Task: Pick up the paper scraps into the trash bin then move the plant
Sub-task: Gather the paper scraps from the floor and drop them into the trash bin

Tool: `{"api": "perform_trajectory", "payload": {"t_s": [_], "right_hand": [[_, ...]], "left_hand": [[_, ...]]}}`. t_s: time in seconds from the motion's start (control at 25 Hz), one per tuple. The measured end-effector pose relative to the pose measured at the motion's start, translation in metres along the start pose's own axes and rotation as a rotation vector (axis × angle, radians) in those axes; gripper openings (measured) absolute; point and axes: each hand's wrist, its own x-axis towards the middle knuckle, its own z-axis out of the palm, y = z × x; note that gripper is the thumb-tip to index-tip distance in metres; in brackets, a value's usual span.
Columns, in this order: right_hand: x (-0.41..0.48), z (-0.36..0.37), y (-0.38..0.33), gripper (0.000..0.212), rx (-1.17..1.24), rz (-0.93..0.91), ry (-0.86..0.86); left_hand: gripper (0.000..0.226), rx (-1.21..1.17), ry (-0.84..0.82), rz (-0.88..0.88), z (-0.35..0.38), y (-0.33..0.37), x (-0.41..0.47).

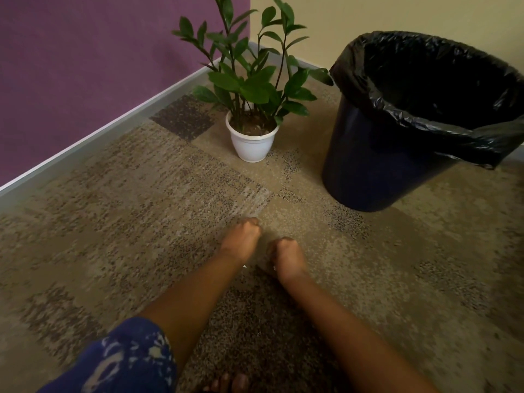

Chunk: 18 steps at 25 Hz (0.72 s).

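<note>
2 bare forearms forward, left grip and right grip fisted side by side.

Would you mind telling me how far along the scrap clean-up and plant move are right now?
Done: the carpet shows only tiny white flecks beside the wrists. In hand: the left hand and right hand are down on the carpet, fingers curled; whether they hold scraps is hidden. Left: the plant stands by the purple wall, untouched, with the trash bin beside it.
</note>
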Motion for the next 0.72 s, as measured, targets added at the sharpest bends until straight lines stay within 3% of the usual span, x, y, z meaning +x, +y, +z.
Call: {"api": "perform_trajectory", "payload": {"t_s": [0.24,0.36,0.56,0.72], "right_hand": [[0.002,0.003,-0.014,0.030,-0.127,-0.016,-0.023],[0.004,-0.002,-0.012,0.028,-0.052,0.010,-0.039],[0.021,-0.037,0.010,0.015,0.420,0.309,-0.148],[0.024,-0.083,0.001,0.010,0.739,0.278,-0.056]], "left_hand": [[0.027,0.015,0.007,-0.096,-0.012,0.013,0.017],[0.030,-0.004,-0.018,-0.135,-0.014,0.019,0.023],[0.022,-0.320,0.004,-0.412,-0.020,0.007,0.026],[0.021,-0.775,0.185,-0.561,-0.056,0.012,0.035]]}}
